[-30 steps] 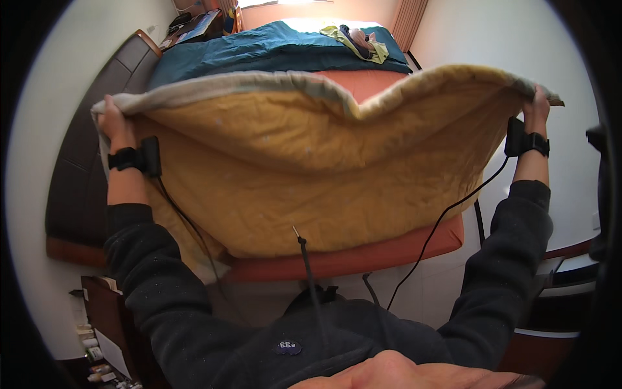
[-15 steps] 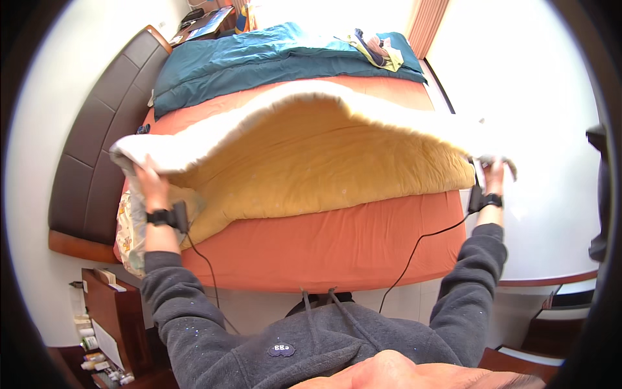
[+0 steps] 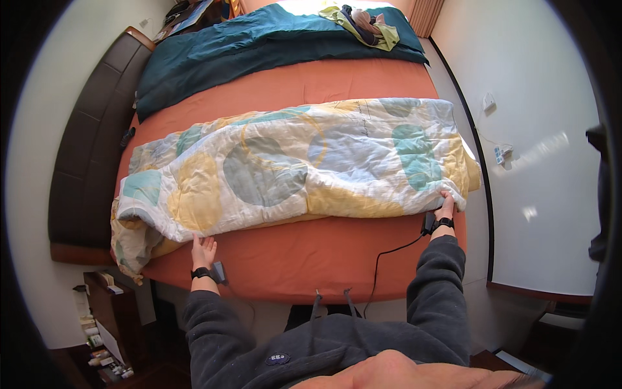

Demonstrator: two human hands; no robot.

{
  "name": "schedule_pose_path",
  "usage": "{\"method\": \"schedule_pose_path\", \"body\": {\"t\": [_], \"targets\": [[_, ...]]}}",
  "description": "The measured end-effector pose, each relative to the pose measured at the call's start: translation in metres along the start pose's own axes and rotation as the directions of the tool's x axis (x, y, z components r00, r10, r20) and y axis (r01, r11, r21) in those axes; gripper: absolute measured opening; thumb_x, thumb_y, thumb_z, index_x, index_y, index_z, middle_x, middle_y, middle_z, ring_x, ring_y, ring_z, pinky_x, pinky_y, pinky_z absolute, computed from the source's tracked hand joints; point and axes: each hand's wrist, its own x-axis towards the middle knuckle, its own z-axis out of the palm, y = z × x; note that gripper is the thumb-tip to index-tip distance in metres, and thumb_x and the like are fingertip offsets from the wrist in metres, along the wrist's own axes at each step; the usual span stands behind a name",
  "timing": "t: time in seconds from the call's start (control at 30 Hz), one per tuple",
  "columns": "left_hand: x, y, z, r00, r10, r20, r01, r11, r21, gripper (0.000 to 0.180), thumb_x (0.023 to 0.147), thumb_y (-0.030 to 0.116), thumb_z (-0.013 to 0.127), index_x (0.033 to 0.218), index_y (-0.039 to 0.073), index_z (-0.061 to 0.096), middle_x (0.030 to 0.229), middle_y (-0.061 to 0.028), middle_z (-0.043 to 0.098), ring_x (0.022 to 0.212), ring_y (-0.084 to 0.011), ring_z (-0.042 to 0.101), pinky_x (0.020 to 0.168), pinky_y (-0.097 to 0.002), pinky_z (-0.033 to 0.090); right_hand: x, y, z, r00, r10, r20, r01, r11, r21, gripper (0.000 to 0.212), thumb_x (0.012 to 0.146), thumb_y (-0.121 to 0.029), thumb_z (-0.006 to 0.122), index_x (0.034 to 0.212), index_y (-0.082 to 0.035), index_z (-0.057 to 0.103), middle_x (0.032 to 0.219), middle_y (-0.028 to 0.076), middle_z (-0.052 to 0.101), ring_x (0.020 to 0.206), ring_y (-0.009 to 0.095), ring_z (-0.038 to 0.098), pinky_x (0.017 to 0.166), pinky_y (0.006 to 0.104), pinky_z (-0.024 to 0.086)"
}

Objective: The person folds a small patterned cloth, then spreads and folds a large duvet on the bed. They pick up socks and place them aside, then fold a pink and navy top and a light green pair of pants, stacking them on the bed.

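Shows patterned quilt (image 3: 272, 172) laid across orange sheet (image 3: 337, 262), apart from teal cover (image 3: 272, 48). At quilt's near edge, shows left hand (image 3: 204, 253) loosely splayed. By near right corner, shows right hand (image 3: 444, 207) touching quilt; cannot tell whether gripping.

A patch (image 3: 269, 360) on the sweater (image 3: 395, 334) has small pale letters (image 3: 278, 357). Thin dark writing (image 3: 364, 122) on the quilt (image 3: 272, 172) is too small to read.
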Motion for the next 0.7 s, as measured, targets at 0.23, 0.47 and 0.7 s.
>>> {"method": "schedule_pose_path", "body": {"t": [0.23,0.47,0.7], "targets": [[-0.036,-0.076,0.068,0.978,-0.158,0.136,0.152,0.987,0.055,0.083,0.080,0.047,0.064,0.138,0.007,0.019,0.119,-0.0145,0.046,0.109,-0.0269,0.049,0.091,-0.0382,0.041,0.040,0.000,0.010,0.963,-0.171,-0.210,0.162,0.985,-0.060,0.048,0.072,-0.017,0.070,0.113,0.003,0.053,0.107,0.012,0.059,0.092,0.024,0.059,0.078,0.0334,0.048],[-0.045,-0.085,0.177,0.976,-0.191,0.105,0.204,0.969,-0.137,0.031,0.084,0.030,0.064,0.103,0.007,0.054,0.099,-0.0064,0.060,0.086,-0.0185,0.058,0.073,-0.0287,0.049,0.015,-0.235,0.146,0.833,-0.499,0.237,0.478,0.866,0.143,0.040,0.079,-0.009,0.064,0.112,0.010,0.050,0.106,0.017,0.058,0.090,0.027,0.059,0.077,0.0369,0.050],[-0.055,-0.104,0.205,0.858,-0.112,0.501,0.257,0.939,-0.231,0.011,0.090,0.017,0.054,0.097,0.008,0.054,0.086,-0.0018,0.060,0.065,-0.0094,0.052,0.045,-0.0190,0.037,0.034,-0.274,0.107,0.828,-0.449,0.337,0.395,0.892,0.219,0.037,0.087,-0.012,0.059,0.118,0.003,0.047,0.106,0.014,0.057,0.097,0.027,0.056,0.085,0.0381,0.047]]}}
